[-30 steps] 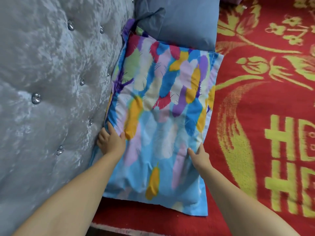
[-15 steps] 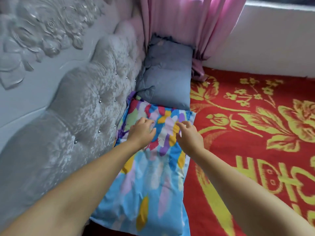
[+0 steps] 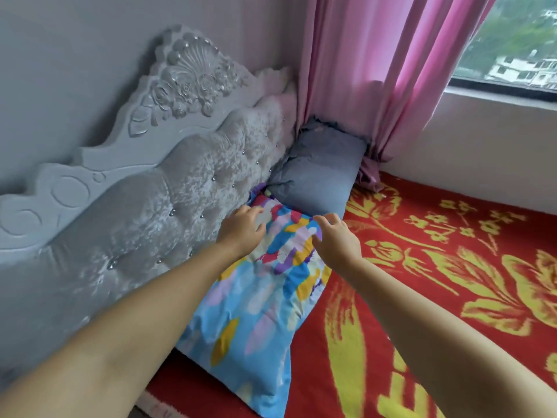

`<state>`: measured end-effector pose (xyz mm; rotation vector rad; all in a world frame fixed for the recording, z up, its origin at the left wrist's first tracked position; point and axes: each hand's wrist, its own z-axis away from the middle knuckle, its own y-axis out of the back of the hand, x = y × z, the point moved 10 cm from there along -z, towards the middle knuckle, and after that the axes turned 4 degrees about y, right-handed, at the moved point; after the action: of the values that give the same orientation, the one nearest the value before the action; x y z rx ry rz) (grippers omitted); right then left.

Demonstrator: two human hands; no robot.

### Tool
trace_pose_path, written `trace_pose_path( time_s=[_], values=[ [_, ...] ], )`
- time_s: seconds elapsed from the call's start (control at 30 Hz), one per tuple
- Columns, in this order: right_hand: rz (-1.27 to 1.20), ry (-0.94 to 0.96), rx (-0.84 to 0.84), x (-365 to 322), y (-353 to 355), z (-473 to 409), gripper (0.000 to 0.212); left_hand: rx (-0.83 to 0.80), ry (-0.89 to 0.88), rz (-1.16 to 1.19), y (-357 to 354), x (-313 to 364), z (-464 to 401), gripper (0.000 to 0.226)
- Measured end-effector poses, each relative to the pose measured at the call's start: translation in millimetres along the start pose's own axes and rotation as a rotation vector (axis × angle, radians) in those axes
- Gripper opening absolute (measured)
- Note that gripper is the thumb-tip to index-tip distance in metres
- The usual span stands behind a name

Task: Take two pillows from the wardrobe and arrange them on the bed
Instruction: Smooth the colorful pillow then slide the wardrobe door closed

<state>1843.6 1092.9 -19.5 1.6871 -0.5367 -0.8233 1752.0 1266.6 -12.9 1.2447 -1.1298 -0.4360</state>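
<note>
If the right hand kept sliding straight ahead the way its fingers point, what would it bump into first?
Most likely the grey-blue pillow, which lies just past the far end of the colourful pillow under the right hand. Depth is hard to judge, so it might pass over that pillow towards the pink curtain.

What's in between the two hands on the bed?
In the head view, only the colourful pillow shows between the left hand and the right hand; both hands are at its far end.

Both bare arms reach forward, left hand (image 3: pixel 241 228) and right hand (image 3: pixel 337 240) palm-down, fingers loosely spread
</note>
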Motion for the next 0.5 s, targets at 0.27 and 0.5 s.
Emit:
trace_pose_path(
  time_s=[0.27,0.5],
  values=[
    [0.065,0.272,-0.128,-45,20,88,0.046,0.109,0.200,-0.025,36,-3,152,0.042],
    [0.020,0.580,-0.128,-163,25,180,0.047,0.294,0.414,-0.093,104,-46,310,0.042]
  ],
)
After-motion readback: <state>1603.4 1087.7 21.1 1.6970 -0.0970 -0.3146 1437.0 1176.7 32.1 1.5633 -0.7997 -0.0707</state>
